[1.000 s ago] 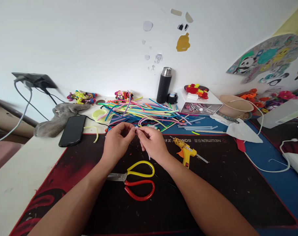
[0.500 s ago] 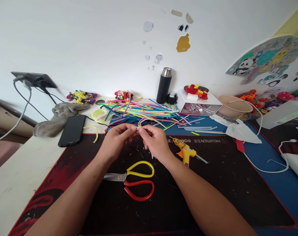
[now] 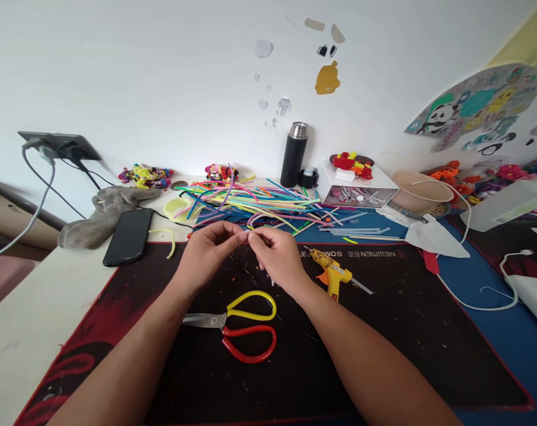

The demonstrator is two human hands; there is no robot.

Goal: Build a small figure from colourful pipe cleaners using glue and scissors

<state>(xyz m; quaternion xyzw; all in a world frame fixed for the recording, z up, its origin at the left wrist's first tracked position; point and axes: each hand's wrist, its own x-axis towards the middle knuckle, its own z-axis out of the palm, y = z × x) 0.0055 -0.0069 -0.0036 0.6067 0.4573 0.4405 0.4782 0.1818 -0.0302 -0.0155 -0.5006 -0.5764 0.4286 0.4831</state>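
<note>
A pale strand (image 3: 272, 283) sits between the hands at the centre of the frame, mostly hidden by fingers, so its full shape is hard to tell; one end pokes out below the right hand (image 3: 278, 255). Both grips are closed, the left hand (image 3: 212, 255) and right hand pinching it with fingertips together. Judging by the similar coloured strands (image 3: 255, 202) heaped behind, it should be very light, soft outside and bendable, unlikely to slip, though sharp repeated folds could weaken it. A thumb-and-finger pinch close to the bend seems best. Nearer the bottom, scissors (image 3: 225, 320) lie on the dark mat (image 3: 384, 349); right of centre rests a yellow glue gun (image 3: 333, 272), and the pale counter (image 3: 33, 319) shows at lower left.
</note>
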